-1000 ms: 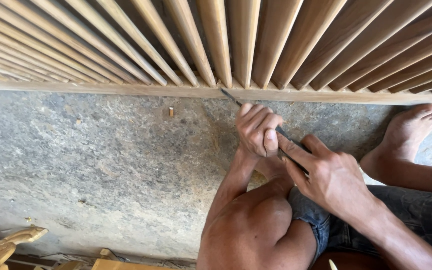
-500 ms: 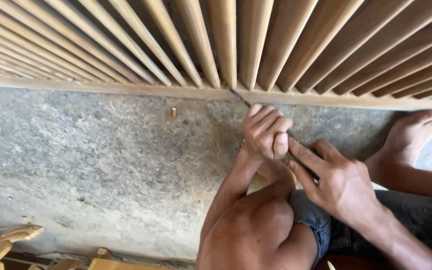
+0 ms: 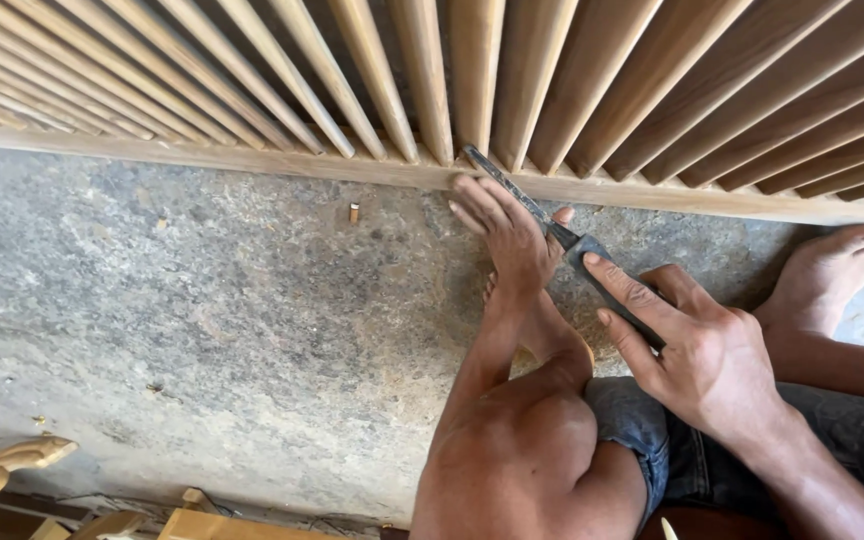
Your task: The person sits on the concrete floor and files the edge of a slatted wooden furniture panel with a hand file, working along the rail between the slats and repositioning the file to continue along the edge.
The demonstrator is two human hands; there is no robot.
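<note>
Both hands work a metal file (image 3: 542,222) along the slatted panel's rail (image 3: 252,165) (right hand (image 3: 697,350) gripping, left hand (image 3: 507,235) steadying it), likely needing even strokes next.

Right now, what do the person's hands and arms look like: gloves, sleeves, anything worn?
Both hands are bare: no gloves, rings or watch visible on the left hand or right hand. The forearms are uncovered, with no sleeves in view. The only clothing visible is blue denim shorts; the feet are bare too.
</note>
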